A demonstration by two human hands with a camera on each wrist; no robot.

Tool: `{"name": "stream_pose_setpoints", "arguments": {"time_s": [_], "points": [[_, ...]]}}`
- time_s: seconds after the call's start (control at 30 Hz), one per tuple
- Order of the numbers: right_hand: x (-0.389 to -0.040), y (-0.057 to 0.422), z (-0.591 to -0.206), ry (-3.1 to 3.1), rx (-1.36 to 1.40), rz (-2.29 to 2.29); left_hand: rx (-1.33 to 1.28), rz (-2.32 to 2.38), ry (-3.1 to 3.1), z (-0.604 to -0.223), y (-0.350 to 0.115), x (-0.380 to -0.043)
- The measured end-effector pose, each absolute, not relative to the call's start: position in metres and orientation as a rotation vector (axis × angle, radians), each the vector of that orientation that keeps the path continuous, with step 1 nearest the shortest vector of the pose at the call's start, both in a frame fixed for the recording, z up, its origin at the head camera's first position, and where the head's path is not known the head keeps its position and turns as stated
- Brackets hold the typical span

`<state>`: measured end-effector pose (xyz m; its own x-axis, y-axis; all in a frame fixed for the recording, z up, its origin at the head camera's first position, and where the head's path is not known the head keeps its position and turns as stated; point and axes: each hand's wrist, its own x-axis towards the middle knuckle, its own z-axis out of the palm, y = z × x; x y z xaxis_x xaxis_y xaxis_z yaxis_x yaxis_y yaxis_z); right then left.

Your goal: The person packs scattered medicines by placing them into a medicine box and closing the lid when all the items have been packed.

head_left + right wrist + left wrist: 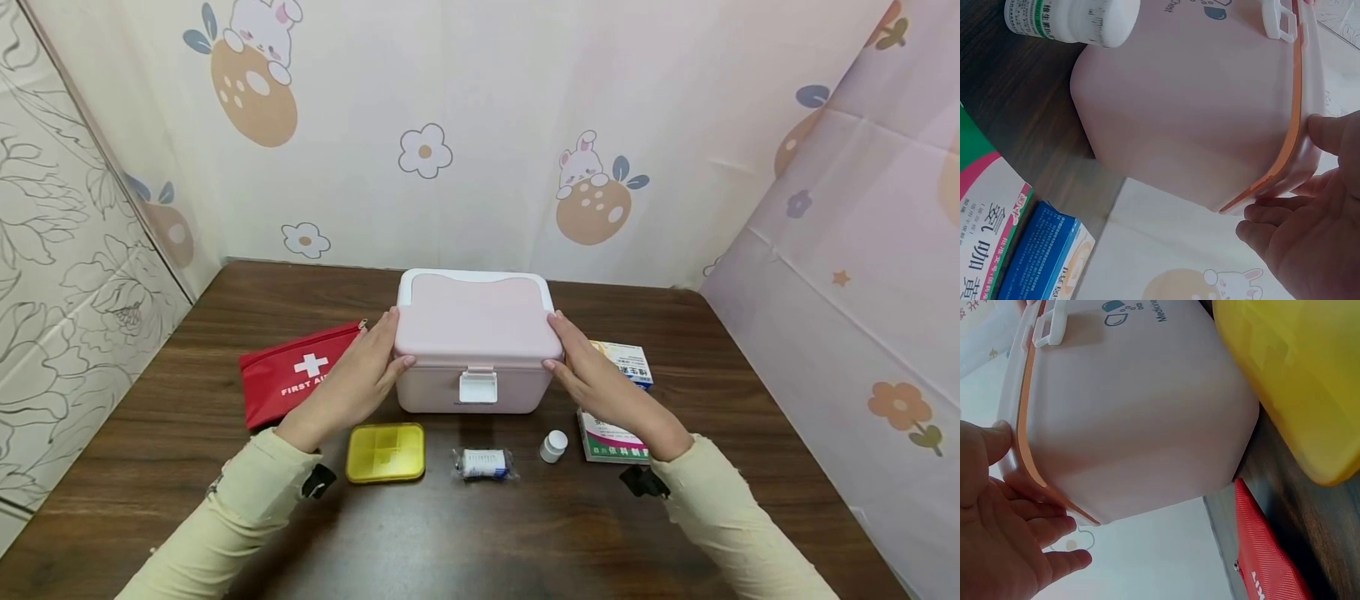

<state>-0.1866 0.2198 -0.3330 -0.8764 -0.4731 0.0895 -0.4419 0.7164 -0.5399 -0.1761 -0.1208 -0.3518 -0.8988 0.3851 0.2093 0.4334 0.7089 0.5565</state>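
Note:
A pale pink medicine box (431,390) with a white-edged lid (476,321) stands on the table. My left hand (348,379) grips the lid's left side, thumb at the front corner and fingers along the side. On the opposite side my right hand (603,385) holds the lid the same way. The white latch (478,387) hangs at the front, tilted out from the box wall in the left wrist view. An orange seam (1025,425) runs between lid and body. In the right wrist view, the fingertips (1257,232) are at the lid's lower edge.
Left of the box lies a red first aid pouch (288,383), partly behind my left hand. In front are a yellow pill case (386,452), a wrapped bandage roll (483,463) and a white bottle (553,447). Two medicine cartons (633,362) sit at right. A curtain (495,100) hangs behind.

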Motion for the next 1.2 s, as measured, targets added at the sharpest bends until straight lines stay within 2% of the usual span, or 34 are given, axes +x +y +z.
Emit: {"name": "stream_pose_setpoints", "arguments": {"time_s": [1.2], "points": [[-0.201,0.225,-0.294,2.808,-0.779,-1.069,-0.626,-0.878,-2.836,-0.312,-0.125,-0.193]]}}
